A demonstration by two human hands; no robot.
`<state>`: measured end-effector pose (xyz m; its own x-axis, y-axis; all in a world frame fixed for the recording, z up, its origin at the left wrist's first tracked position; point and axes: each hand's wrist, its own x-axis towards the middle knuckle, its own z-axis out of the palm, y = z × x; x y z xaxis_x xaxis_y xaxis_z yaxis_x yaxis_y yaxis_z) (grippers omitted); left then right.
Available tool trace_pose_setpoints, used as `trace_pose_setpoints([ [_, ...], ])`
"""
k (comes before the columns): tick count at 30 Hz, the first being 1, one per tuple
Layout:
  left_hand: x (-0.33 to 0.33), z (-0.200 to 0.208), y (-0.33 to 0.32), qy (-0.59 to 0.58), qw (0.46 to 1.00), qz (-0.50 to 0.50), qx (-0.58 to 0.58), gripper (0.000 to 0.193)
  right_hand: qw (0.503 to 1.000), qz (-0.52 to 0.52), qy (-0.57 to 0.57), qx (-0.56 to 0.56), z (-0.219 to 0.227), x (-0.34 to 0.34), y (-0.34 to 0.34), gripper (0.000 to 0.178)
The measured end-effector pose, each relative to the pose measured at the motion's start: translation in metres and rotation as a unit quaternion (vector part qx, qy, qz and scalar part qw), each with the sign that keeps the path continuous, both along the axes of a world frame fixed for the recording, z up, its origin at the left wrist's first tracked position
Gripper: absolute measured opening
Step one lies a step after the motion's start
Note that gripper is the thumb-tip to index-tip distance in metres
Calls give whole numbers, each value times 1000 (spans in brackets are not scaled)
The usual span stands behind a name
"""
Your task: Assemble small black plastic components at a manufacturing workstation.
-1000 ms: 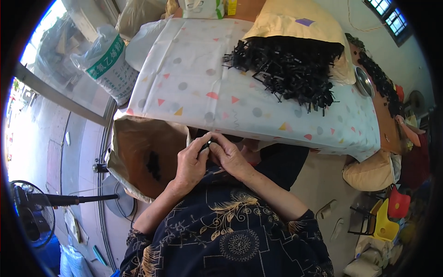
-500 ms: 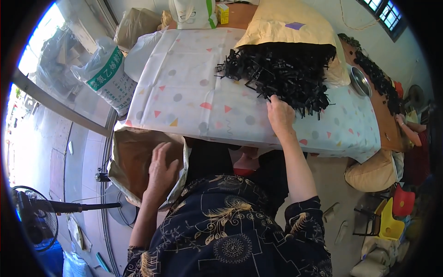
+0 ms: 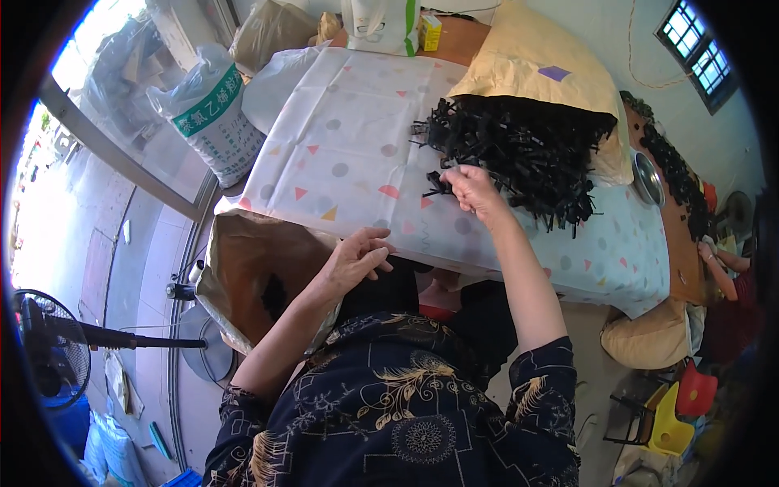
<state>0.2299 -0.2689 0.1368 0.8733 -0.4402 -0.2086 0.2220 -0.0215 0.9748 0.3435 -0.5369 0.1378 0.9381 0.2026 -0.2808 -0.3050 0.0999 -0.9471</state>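
Observation:
Pinched in my right hand is a small black plastic part, just above the patterned cloth on the table. To the right and beyond lies a heap of tangled black plastic parts, spilling from the mouth of a large beige sack. My left hand hovers by the table's front edge, fingers apart and holding nothing. Below my left forearm stands an open brown-lined sack; something dark lies inside it.
A white bag with a green band stands left of the table. A metal bowl sits right of the heap. At far right another person's hand works near more black parts. A fan is at lower left.
My left hand has come up out of the open sack toward the table edge. My right hand has drawn a black part left, away from the heap. The view has shifted slightly.

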Motion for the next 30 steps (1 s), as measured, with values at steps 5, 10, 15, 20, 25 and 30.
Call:
trace_pose_setpoints([
  [5, 4, -15, 9, 37, 997, 57, -30, 47, 993, 4, -40, -115, 9, 4, 29, 16],
  [10, 19, 4, 1, 37, 987, 118, -107, 63, 952, 66, -220, -203, 9, -15, 50, 16],
  [15, 25, 8, 7, 61, 973, 90, -204, 71, 921, 146, -273, -237, 33, -83, 83, 13],
  [20, 2, -10, 12, 47, 980, 27, -193, 51, 904, 162, -290, -271, 15, -121, 83, 13],
  [25, -24, -12, -1, 74, 983, 77, -152, 42, 867, 100, -354, -336, -8, -148, 83, 13],
  [30, -34, -22, -8, 18, 988, 108, -110, 39, 855, 55, -344, -385, -14, -166, 87, 16],
])
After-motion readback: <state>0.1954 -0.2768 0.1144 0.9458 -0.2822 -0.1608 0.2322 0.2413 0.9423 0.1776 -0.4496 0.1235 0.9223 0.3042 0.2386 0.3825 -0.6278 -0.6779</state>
